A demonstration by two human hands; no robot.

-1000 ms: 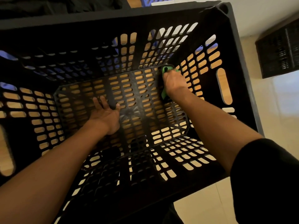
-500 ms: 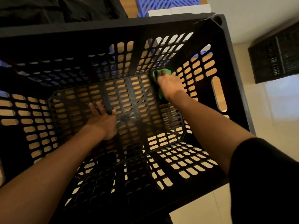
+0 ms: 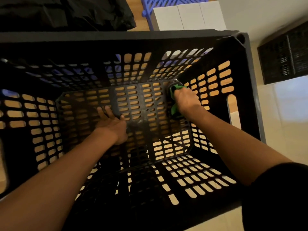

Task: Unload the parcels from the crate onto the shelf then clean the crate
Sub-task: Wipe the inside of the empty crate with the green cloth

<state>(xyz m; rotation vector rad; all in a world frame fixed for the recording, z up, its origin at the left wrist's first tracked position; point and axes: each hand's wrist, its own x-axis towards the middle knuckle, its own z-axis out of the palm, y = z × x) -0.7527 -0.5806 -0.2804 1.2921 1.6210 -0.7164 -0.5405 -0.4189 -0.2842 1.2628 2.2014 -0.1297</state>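
Directly below me stands the crate (image 3: 246, 67), black, slotted on every wall and on the floor, with nothing loose inside it but a cloth. I look straight down into it; wood-coloured flooring shows through the slots.

My right hand (image 3: 186, 100) is down at the far right corner of the crate floor. Its fingers are curled over a green cloth (image 3: 175, 109), bunched and pressed against the floor where that meets the right wall. Green shows beyond the knuckles and again below the heel of the hand.

My left hand (image 3: 110, 124) lies flat on the crate floor, left of centre. The fingers are straight and spread, palm down, holding nothing. The two hands are well apart, with a bare stretch of slotted floor between them.

Both forearms reach in over the near rim. A dark sleeve (image 3: 275, 197) covers my right upper arm at the lower right.

Beyond the far rim I note three white boxes (image 3: 188, 17) set side by side, touching one another, on a blue lattice rack (image 3: 160, 2). To their left lies a heap of black fabric (image 3: 66, 12). At the right, apart from the crate, a second dark crate (image 3: 286, 55) stands on pale tiled floor (image 3: 283, 105).
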